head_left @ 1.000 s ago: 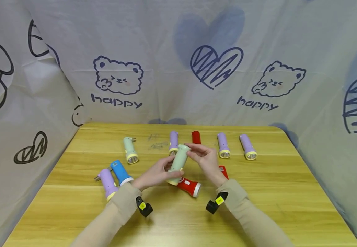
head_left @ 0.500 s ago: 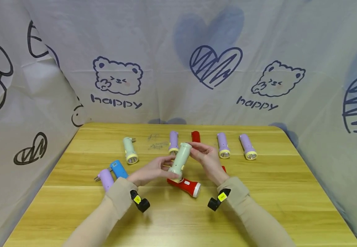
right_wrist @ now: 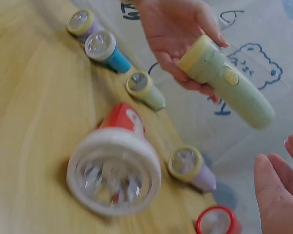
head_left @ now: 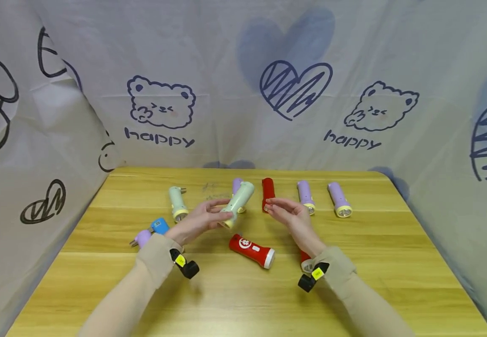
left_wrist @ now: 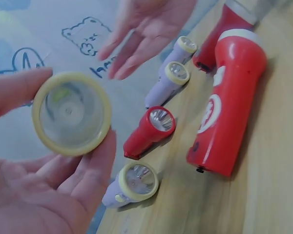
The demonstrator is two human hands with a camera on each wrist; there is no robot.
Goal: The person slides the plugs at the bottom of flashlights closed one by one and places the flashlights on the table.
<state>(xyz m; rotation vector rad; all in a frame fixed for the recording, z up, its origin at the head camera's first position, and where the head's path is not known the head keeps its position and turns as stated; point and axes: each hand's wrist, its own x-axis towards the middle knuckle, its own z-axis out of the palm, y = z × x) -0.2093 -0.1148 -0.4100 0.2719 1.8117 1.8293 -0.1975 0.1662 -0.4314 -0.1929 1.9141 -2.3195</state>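
In the head view my left hand (head_left: 201, 220) grips a pale green flashlight (head_left: 240, 199) by its yellow-rimmed head, thumb on one side and fingers on the other. The flashlight is tilted above the table, tail end up and away from me. My right hand (head_left: 291, 220) hovers to its right, apart from it, with fingers loosely bent and nothing in them. Below, between the hands, a red flashlight (head_left: 249, 250) with a white rim lies on the table. The left wrist view looks straight into the green flashlight's clear lens (left_wrist: 71, 114).
Purple flashlights (head_left: 338, 200) and a red one (head_left: 268, 192) lie along the back. At left are another green flashlight (head_left: 177, 202), a blue one (head_left: 159, 226) and a purple one (head_left: 143, 238). My right wrist partly covers a red flashlight (head_left: 306, 262). Small clear bits (head_left: 210, 187) lie at the back.
The green flashlight has moved up and slightly left with my left hand. My right hand's fingers have come off its tail end and moved right, uncovering more of the red flashlight at the back.
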